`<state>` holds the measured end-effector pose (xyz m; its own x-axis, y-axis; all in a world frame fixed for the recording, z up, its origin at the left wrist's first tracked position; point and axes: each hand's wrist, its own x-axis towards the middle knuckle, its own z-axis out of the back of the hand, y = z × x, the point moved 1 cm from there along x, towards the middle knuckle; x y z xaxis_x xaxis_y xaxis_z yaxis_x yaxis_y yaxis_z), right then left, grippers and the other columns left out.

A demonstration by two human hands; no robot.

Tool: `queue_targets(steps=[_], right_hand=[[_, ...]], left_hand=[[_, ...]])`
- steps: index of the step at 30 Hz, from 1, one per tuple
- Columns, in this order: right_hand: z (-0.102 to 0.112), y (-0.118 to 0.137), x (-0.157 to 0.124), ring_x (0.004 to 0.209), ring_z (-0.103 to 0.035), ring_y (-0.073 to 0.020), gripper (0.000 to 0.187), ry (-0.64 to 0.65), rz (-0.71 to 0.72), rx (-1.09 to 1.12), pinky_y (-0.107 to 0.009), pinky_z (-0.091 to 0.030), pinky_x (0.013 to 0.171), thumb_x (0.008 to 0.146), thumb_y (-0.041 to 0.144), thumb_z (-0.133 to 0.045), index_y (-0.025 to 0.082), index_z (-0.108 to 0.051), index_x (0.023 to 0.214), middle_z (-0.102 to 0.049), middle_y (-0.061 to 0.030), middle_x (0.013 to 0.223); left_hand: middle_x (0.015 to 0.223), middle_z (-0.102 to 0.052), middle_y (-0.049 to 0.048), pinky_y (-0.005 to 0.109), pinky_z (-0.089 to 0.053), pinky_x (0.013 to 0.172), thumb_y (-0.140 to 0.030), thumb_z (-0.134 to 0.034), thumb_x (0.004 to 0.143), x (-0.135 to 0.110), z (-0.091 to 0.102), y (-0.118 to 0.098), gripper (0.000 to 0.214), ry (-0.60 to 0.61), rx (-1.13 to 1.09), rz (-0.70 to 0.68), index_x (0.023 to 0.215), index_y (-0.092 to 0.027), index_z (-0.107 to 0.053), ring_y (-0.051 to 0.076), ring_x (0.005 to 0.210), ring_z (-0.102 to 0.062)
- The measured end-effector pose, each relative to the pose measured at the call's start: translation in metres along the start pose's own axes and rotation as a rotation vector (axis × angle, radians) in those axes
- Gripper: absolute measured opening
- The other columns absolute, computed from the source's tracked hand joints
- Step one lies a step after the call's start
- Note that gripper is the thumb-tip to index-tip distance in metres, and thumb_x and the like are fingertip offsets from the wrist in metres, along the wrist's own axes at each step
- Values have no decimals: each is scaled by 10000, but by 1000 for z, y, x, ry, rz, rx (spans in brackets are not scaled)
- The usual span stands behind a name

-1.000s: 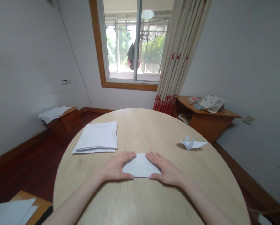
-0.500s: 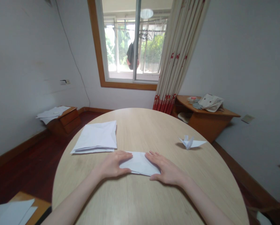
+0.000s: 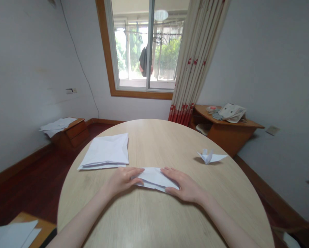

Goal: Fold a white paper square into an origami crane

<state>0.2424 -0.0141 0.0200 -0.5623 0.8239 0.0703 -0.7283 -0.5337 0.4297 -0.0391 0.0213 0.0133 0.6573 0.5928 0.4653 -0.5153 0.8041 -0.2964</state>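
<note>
A white folded sheet of paper lies across the near middle of the round table, its front layer lifted so a dark gap shows along the near side. My left hand grips its left end, with the thumb at the near edge and the fingers on top. At the right end, my right hand holds it the same way, its fingers along the far side and thumb at the front. Parts of both ends are hidden beneath the hands. To the right stands a folded paper crane.
A stack of white paper sheets lies at the table's left. The wooden round table has a curved edge. A corner cabinet with a cloth bag stands behind right. More paper rests on a low surface at lower left.
The paper's near layers have parted, opening a gap along the front. My left thumb has risen slightly with the near edge; my right hand has barely moved.
</note>
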Motion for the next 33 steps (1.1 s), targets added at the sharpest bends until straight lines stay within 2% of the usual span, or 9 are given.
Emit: queue_targets(steps=[4, 9, 15, 18, 22, 25, 27, 29, 33], right_hand=[[4, 0, -1, 1271, -484, -284, 567, -74, 53, -11, -460, -367, 1068, 890, 480, -492, 193, -481, 1379, -522, -106, 1382], [8, -3, -3, 1164, -572, -258, 447, -194, 66, -43, -419, -441, 999, 921, 437, -465, 199, -582, 1281, -628, -97, 1264], [9, -10, -1, 1124, -591, -261, 407, -326, 56, -96, -451, -449, 977, 954, 407, -413, 230, -575, 1283, -664, -85, 1206], [7, -12, 0, 1161, -563, -263, 445, -379, 52, -129, -451, -444, 985, 957, 402, -409, 235, -488, 1362, -626, -86, 1264], [5, -17, 2, 1247, -494, -287, 626, -459, -9, -157, -470, -411, 1018, 939, 416, -448, 220, -234, 1494, -514, -118, 1389], [0, -25, 4, 1367, -342, -308, 817, -520, -152, -162, -505, -359, 1058, 924, 426, -466, 193, 46, 1517, -280, -156, 1529], [-5, -33, 5, 1414, -220, -322, 912, -554, -238, -158, -529, -323, 1078, 909, 442, -484, 174, 164, 1492, -131, -177, 1566], [-11, -41, 6, 1418, -196, -330, 919, -558, -272, -155, -545, -307, 1083, 908, 452, -480, 184, 182, 1486, -95, -180, 1571], [-20, -49, 8, 1412, -217, -328, 916, -485, -240, -191, -552, -282, 1097, 885, 486, -506, 197, 101, 1507, -155, -173, 1562]], left_hand=[[1007, -738, 71, 258, -562, 739, -425, -597, 878, 0, 1, -3, 348, -43, -91, 34, 1154, -220, -658, 186, 810, -716], [984, -745, 67, 240, -570, 707, -282, -570, 865, 1, 3, -11, 262, -123, -161, -6, 1081, -199, -693, 172, 788, -719], [875, -757, 60, 188, -526, 548, -274, -558, 905, 3, 5, -15, 216, -241, -141, -43, 1032, -180, -706, 134, 639, -703], [797, -756, 46, 185, -511, 514, -283, -558, 917, 4, 3, -15, 207, -306, -123, -51, 986, -166, -714, 123, 566, -683], [825, -762, 45, 195, -543, 601, -311, -527, 941, 5, 2, -18, 247, -383, -138, -2, 907, -174, -730, 151, 677, -721], [822, -763, 40, 199, -540, 591, -337, -528, 937, 5, 1, -19, 271, -430, -173, 73, 881, -177, -739, 150, 654, -715], [795, -762, 40, 192, -517, 538, -345, -542, 925, 6, 1, -20, 274, -454, -201, 130, 868, -170, -746, 138, 579, -689], [772, -760, 40, 187, -489, 496, -346, -557, 909, 6, 0, -20, 270, -467, -238, 194, 856, -166, -752, 127, 523, -657], [796, -762, 40, 182, -440, 454, -355, -572, 880, 7, -3, -20, 263, -444, -329, 320, 873, -168, -757, 115, 490, -611]])
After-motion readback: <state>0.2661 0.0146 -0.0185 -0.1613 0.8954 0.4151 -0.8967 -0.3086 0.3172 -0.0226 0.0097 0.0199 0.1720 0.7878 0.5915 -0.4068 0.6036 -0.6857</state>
